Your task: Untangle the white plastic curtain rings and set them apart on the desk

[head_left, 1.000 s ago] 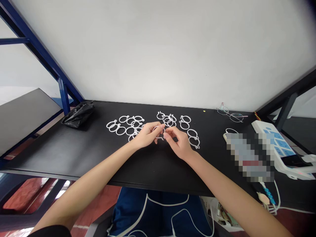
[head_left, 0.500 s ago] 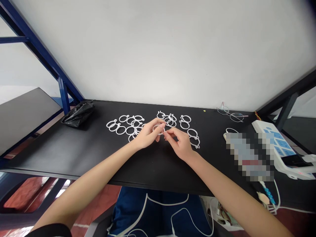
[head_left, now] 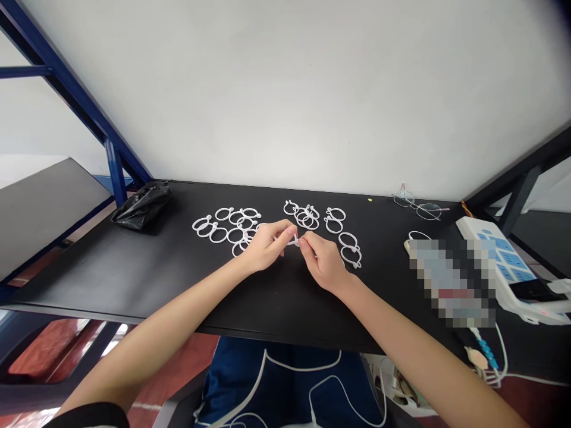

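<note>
Two bare hands work over a black table (head_left: 111,261), beside scattered white plastic curtain rings (head_left: 218,228). I bring my left hand (head_left: 265,246) and my right hand (head_left: 323,261) together near the table's middle, pinching one ring (head_left: 293,241) between the fingertips; it has just turned, leaving only a sliver visible.

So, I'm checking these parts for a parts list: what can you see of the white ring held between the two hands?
The white ring is a thin, smooth loop that looks like moulded plastic. Only a short stretch shows, as the left hand and right hand pinch it and cover the rest. It appears held above the black table top. Whether it has a knob like the loose rings nearby is hidden.
</note>
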`<state>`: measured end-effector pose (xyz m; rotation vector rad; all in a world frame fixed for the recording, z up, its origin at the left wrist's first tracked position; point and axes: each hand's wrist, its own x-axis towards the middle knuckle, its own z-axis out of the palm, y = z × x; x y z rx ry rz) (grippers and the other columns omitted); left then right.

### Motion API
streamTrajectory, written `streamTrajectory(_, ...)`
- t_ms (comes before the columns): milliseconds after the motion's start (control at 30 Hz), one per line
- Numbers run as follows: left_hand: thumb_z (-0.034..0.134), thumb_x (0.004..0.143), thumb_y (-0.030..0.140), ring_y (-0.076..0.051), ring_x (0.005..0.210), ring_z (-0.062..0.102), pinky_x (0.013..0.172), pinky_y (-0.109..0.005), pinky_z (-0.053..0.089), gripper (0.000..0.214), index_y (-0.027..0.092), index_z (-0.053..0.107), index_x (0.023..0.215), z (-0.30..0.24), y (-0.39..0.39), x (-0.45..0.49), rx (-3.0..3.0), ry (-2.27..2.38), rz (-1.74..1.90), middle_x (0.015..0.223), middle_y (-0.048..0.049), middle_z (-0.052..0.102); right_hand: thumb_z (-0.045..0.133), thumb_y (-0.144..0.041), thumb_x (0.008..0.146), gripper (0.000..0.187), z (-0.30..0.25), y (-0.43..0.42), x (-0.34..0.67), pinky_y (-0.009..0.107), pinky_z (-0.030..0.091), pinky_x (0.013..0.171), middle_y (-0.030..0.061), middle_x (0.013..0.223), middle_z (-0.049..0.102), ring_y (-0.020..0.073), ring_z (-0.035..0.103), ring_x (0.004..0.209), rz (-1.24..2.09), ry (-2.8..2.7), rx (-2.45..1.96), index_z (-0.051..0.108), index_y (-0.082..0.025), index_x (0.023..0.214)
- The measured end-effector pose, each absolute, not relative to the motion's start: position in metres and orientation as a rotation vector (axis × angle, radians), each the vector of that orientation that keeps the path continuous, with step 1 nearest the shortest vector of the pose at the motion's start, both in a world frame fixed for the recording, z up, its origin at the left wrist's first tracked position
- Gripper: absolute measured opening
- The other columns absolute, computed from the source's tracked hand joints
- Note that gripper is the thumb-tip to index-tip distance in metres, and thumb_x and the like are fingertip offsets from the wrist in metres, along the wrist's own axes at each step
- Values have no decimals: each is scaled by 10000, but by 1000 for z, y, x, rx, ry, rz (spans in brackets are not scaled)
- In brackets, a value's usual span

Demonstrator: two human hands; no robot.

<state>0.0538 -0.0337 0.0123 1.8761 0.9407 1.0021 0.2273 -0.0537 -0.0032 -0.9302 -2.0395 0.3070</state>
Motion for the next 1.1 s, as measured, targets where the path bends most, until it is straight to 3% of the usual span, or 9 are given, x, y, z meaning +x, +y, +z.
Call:
streamTrajectory(933,402,950,539,-73,476,489,458,-195,371,449,154,571,793,11,-36,58,1829,929,970,661,33,478,324,-292,1022,296,-10,-59,225,240,337,482,-43,551,427,111,427,450,320,-1959,-892,405,-229,744)
streamTrajectory(1100,390,967,501,-102,546,494,547,-223,383,436,154,623,841,15,-32,49,2107,987,913,667,7,553,341,-296,1016,305,-10,-56,225,244,330,494,-41,579,424,108,411,473,399,-1998,-941,400,-224,725)
